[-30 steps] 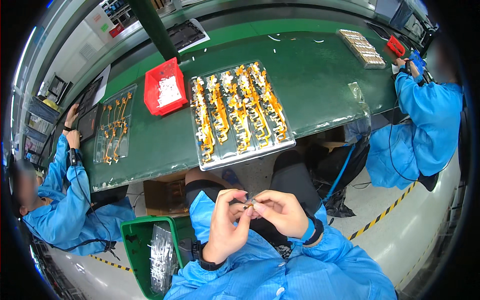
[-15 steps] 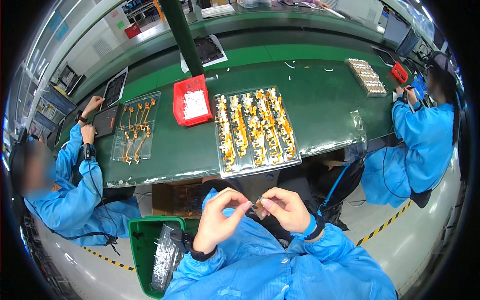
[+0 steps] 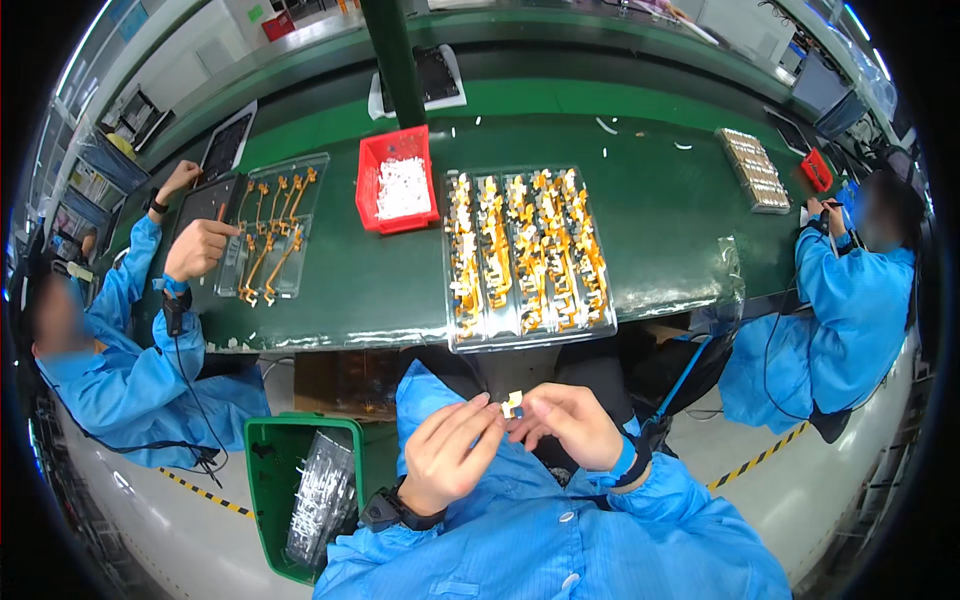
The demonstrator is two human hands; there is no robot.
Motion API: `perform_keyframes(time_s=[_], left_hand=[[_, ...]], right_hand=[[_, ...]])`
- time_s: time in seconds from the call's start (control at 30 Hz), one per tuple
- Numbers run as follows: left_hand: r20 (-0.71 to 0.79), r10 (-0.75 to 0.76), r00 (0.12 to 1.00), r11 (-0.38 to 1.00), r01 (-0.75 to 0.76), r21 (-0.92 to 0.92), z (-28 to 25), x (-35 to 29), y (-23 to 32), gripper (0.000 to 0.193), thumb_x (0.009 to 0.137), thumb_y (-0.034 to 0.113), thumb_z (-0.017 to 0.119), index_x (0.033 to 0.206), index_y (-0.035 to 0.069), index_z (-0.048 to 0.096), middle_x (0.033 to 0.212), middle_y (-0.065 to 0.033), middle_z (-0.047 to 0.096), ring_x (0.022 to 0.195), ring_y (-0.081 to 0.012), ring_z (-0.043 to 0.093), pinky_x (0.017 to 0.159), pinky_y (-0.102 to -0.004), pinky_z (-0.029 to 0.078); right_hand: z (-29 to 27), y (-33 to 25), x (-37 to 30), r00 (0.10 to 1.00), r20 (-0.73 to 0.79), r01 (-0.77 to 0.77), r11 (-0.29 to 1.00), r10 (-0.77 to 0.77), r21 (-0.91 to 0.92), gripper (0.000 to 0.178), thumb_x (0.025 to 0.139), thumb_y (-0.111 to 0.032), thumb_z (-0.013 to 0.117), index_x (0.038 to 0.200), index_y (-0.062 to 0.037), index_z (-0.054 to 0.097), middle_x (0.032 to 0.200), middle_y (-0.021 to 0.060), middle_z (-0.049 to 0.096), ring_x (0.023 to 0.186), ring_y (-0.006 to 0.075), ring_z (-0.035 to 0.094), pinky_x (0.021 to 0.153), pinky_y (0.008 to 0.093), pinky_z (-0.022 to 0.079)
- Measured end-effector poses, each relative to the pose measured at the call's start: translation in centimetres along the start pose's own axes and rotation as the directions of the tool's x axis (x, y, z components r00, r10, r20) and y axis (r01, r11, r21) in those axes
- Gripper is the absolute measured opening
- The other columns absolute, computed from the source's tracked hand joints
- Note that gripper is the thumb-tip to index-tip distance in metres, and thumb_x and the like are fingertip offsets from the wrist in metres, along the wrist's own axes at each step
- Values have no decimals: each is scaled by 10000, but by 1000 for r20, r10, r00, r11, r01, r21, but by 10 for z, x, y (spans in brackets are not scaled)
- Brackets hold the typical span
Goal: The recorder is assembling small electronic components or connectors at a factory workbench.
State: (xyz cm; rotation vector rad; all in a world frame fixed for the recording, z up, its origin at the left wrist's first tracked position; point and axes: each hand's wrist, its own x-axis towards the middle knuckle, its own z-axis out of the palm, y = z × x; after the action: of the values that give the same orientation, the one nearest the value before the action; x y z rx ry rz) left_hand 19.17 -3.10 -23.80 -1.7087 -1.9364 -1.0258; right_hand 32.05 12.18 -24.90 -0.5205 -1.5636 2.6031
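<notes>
A small flex circuit piece (image 3: 512, 404), white and yellow with a dark patch, is held up between my two hands above my lap. My left hand (image 3: 452, 452) pinches it from one side, fingers closed and the back of the hand up. On the other side my right hand (image 3: 578, 428) has thumb and fingertips closed at its edge. The exact fingertip contact is too small to make out. Just beyond my hands, at the table's near edge, lies a transparent tray (image 3: 490, 338) filled with rows of orange and white flex circuits (image 3: 535, 255).
Behind the tray's left side stands a red bin (image 3: 368, 190) of small white pieces. Another transparent tray (image 3: 318, 225) with orange flex cables lies left. Co-workers (image 3: 110, 330) (image 3: 850, 280) sit at both sides. A green waste bin (image 3: 256, 500) stands by my left arm.
The piece has turned, so its white and yellow face now shows. My left fingers have folded over toward it. The left co-worker's nearer hand has moved to the tray of orange cables.
</notes>
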Motion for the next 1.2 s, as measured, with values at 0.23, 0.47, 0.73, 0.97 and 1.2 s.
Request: perform_keyframes(time_s=[0.23, 0.47, 0.73, 0.97, 1.2], left_hand=[[27, -15, 1000, 996, 13, 87, -27, -43, -4, 181, 677, 28, 723, 856, 1, 709, 915, -112, 707, 868, -263, 711, 708, -347, 568], [-12, -162, 987, 972, 162, 171, -63, -91, -6, 222, 697, 103, 773, 897, 34, 708, 976, -99, 699, 938, -248, 692, 786, -368, 548], [-43, -865, 500, 447, 728, -520, -105, -152, -2, 141, 812, 13, 709, 917, -6, 617, 964, -127, 656, 925, -245, 648, 832, -347, 505], [31, -914, 405, 320, 765, -559, -126, -188, -8, 89, 849, 60, 686, 886, 2, 629, 874, -102, 662, 821, -222, 652, 749, -313, 498], [14, -922, 387, 326, 795, -512, -131, -205, -19, 78, 826, 29, 688, 870, -1, 631, 873, -110, 663, 826, -251, 658, 746, -330, 504]], right_hand=[[29, 10, 23, 981, 116, -151, 987, 157, -58, 227, 979, -143, 580, 1082, 53, 625, 978, 111, 677, 866, 180, 683, 706, 288, 558], [72, 35, 46, 950, 256, -112, 961, 178, -253, 179, 962, -84, 575, 1031, 70, 632, 944, 97, 688, 860, 168, 687, 721, 276, 563], [140, 49, 83, 732, 676, 407, 743, 82, -531, 93, 912, -65, 594, 928, 6, 652, 839, 123, 691, 746, 248, 695, 664, 322, 538], [183, 70, 97, 647, 706, 338, 721, 289, -605, 129, 933, -71, 575, 933, 29, 657, 790, 119, 710, 755, 200, 719, 694, 298, 568], [196, 96, 98, 707, 468, -208, 789, 530, -578, 176, 954, -117, 593, 963, 46, 660, 805, 95, 703, 745, 145, 703, 674, 265, 577]])
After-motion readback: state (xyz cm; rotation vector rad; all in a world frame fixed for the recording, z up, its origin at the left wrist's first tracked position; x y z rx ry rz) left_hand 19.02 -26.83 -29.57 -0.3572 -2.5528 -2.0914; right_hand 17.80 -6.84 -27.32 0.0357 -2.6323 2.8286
